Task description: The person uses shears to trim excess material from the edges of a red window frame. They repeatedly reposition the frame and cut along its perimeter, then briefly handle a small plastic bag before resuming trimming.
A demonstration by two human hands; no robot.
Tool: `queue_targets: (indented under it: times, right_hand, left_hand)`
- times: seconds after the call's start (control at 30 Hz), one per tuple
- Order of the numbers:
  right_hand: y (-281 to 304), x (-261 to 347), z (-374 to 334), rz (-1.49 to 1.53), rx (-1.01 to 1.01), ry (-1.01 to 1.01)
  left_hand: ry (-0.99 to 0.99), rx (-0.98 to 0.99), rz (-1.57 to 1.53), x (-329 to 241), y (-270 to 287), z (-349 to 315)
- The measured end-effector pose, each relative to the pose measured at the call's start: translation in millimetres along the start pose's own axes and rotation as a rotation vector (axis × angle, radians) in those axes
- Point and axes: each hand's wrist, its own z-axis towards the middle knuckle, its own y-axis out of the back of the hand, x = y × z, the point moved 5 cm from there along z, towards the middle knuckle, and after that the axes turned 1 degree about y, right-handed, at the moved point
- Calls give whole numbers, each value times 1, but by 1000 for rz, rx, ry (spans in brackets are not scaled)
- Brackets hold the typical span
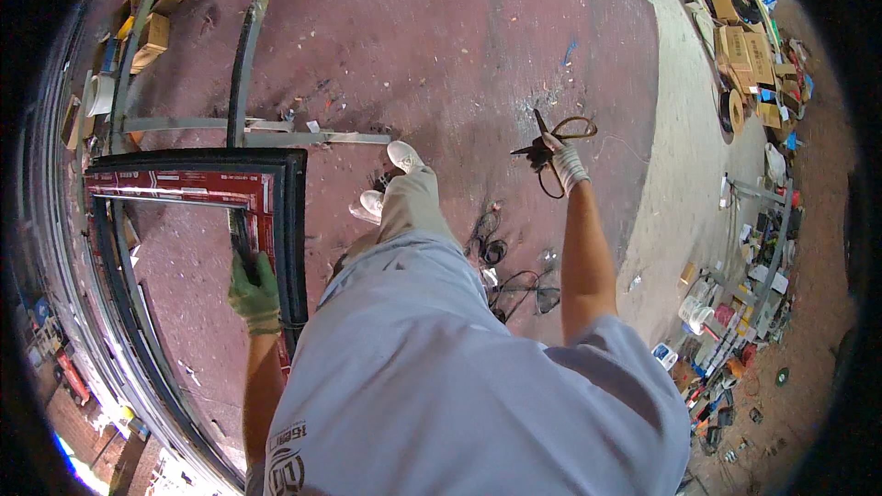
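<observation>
My left hand (253,292), in a green work glove with dark fingers, grips the inner edge of a rectangular window frame (292,211) at my left side. The frame has black outer edges and red film with white print on its inner faces. Out to the right, my right hand (562,163), in a pale glove with dark fingers, holds a pair of scissors (579,128) around the middle. Their large brown loop handles stick out to either side, and the dark blades stand apart, pointing left. Part of the scissors is hidden behind my fingers.
Grey metal rails (246,55) form a rack beyond the frame. Black cables (491,243) lie on the red floor near my feet. Cardboard boxes (742,53) and a cluttered row of tools and containers (712,331) line the right side. More boxes (154,37) stand far left.
</observation>
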Motion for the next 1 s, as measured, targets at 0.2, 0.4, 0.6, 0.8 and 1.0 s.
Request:
queue_targets:
  times: [0.2, 0.4, 0.6, 0.8, 1.0]
  right_hand:
    - [-63, 108, -29, -3, 81, 228]
    - [-95, 172, -25, 129, 154, 385]
    - [-38, 158, 60, -817, -383, 405]
    - [-21, 116, 54, -285, -281, 189]
    - [-85, 152, 71, 48, 21, 177]
  left_hand:
    - [33, 28, -3, -4, 3, 1]
    - [-27, -38, 10, -9, 5, 1]
    - [11, -44, 60, -10, 8, 0]
    - [93, -45, 119, -17, 11, 1]
    - [288, -29, 95, -19, 11, 4]
